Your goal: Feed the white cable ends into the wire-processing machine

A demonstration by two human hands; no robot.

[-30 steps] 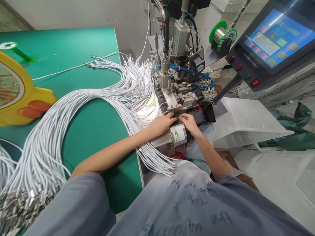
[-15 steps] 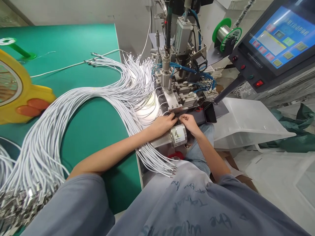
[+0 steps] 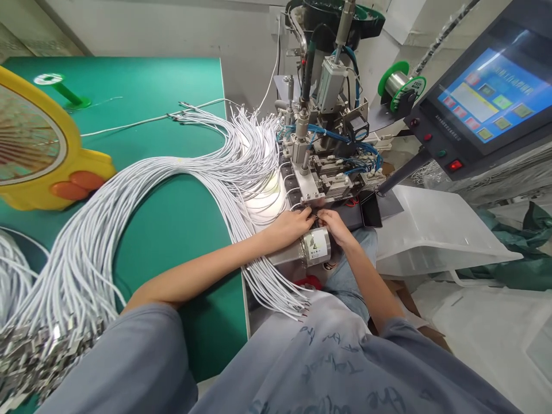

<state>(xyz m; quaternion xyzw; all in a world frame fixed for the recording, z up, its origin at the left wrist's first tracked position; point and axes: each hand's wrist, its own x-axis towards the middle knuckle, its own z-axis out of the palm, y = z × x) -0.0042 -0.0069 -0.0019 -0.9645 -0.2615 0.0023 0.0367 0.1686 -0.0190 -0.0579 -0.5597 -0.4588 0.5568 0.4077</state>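
White insulated wires (image 3: 181,172) lay fanned across the green bench (image 3: 172,241), ends reaching the grey metal machine fixture (image 3: 321,181). Left hand (image 3: 290,225) and right hand (image 3: 337,225) met at its front edge, above a silver cylinder (image 3: 317,246), fingertips pinched tight; what they gripped was too small to tell.

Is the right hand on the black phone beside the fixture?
No, the right hand meets the left hand at the front edge of the fixture, apart from the black phone.
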